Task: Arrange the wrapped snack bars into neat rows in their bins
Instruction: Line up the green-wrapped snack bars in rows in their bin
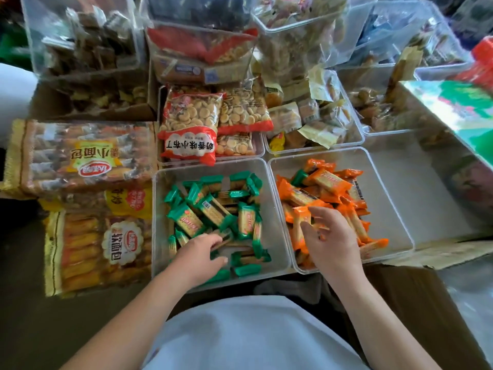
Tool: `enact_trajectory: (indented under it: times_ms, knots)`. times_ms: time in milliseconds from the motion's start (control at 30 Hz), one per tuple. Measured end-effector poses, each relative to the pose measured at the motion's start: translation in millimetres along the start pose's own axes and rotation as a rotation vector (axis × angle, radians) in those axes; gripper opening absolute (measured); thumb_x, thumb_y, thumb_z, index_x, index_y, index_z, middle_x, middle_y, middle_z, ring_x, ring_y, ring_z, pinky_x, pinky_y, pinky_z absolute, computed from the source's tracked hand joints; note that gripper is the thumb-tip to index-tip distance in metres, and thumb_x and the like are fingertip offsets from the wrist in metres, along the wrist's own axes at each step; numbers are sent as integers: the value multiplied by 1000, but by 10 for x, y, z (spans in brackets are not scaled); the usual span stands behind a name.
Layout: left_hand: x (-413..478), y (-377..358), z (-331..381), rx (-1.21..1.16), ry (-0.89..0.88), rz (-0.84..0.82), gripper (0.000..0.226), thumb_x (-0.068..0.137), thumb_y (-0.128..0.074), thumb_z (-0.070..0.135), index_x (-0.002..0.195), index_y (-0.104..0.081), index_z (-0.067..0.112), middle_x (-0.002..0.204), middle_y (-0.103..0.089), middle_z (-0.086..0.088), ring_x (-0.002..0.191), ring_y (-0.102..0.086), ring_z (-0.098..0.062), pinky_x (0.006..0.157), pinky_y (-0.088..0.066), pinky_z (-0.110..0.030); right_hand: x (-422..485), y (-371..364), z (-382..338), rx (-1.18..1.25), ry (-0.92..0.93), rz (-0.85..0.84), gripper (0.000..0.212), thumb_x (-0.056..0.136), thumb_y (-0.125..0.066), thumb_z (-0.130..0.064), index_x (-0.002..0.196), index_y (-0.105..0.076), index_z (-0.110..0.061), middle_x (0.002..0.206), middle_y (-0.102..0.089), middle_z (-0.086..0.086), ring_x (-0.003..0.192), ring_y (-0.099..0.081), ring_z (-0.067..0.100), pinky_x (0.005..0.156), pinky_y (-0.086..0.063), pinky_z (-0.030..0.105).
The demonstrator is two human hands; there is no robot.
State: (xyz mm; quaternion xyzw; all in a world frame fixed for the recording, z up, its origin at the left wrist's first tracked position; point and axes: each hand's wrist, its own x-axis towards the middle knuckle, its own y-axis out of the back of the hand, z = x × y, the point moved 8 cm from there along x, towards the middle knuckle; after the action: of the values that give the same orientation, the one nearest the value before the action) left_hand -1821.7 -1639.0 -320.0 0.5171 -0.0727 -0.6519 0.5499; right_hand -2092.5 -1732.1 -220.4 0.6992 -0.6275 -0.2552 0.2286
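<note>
The left hand (pixel 202 252) reaches into the left bin (pixel 276 236), its grip narrow, thumb and fingers pinching a green bar (pixel 213 254). The other green bars (pixel 186 220) lie jumbled, their long axes pointing every way. The right hand (pixel 330 236) has its grip spread wide, fingertips touching the orange bars (pixel 328 182) heaped in the right bin (pixel 386 204).

Jumbled green bars (pixel 213 217), orange bars (pixel 325 193)

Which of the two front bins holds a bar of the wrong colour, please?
The right bin: one green-wrapped bar lies among its orange bars; the left bin holds only green.
</note>
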Motion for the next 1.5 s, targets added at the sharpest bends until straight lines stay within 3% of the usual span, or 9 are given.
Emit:
enact_trajectory:
  times_ms: [167, 367, 467, 600, 867, 1033, 1167, 1333, 1500]
  knots:
    - [-98, -98, -345, 151, 48, -160, 52, 92, -73, 52, 140, -62, 35, 144, -59, 4, 129, -57, -21, 108, -49, -38, -213, -1031, -260, -135, 74, -617, 29, 96, -71, -20, 125, -71, -22, 121, -70, -7, 112, -67, 12, 96, -56, 26]
    - [-2, 129, -328, 312, -26, 74, 43, 92, -72, 50, 131, -66, 33, 131, -60, 5, 123, -52, -21, 103, -49, -44, -230, -1787, -92, -527, 40, -976, 54, 90, -75, -32, 142, -60, -25, 139, -61, 5, 122, -60, 24, 102, -51, 32]
    - [66, 373, -385, 375, -47, 239, 30, 96, -66, 33, 124, -65, 25, 129, -60, 4, 126, -46, -22, 102, -45, -42, -135, -1860, 41, -554, -11, -1000, 63, 84, -82, -38, 141, -59, -25, 137, -62, 3, 120, -61, 24, 103, -52, 35]
    - [14, 578, -516, 266, -119, 318, 37, 97, -65, 13, 133, -67, 20, 140, -58, 3, 141, -41, -21, 111, -45, -45, 4, -1927, 105, -541, 24, -902, 43, 93, -71, -44, 132, -65, -25, 130, -67, 4, 113, -65, 26, 97, -56, 39]
    - [-262, 766, -574, 33, -234, 554, 31, 83, -82, 3, 112, -79, 13, 117, -71, 0, 114, -61, -20, 92, -58, -37, 182, -1902, -380, -437, 377, -445, 18, 97, -68, -23, 113, -74, -20, 108, -74, 0, 90, -71, 29, 68, -57, 37]
    - [-375, 657, -675, -17, -49, 559, 33, 87, -82, 18, 119, -73, 18, 103, -59, 5, 89, -61, -18, 68, -59, -38, 52, -2276, -479, -305, 471, -751, 45, 89, -78, -37, 130, -68, -23, 126, -66, -4, 113, -65, 19, 92, -57, 36]
    - [-458, 561, -806, 10, 122, 508, 40, 88, -80, 30, 125, -66, 23, 107, -49, 7, 88, -56, -16, 68, -57, -36, -143, -2689, -423, -465, 407, -1075, 99, 78, -81, -59, 161, -29, -38, 165, -31, 3, 152, -31, 27, 122, -35, 46]
    - [-626, 502, -912, -67, 162, 493, 39, 91, -77, 34, 127, -65, 27, 109, -45, 12, 89, -51, -9, 70, -50, -27, -229, -2909, -400, -732, 474, -1100, 109, 81, -72, -67, 158, 4, -57, 170, -16, 10, 155, -20, 34, 124, -27, 52]
    - [-717, 413, -873, -99, 95, 480, 26, 92, -74, 29, 117, -71, 25, 101, -49, 12, 93, -51, -12, 74, -50, -32, -102, -2834, -365, -867, 553, -1051, 77, 85, -70, -62, 154, -39, -43, 143, -53, 0, 131, -51, 26, 109, -43, 39]
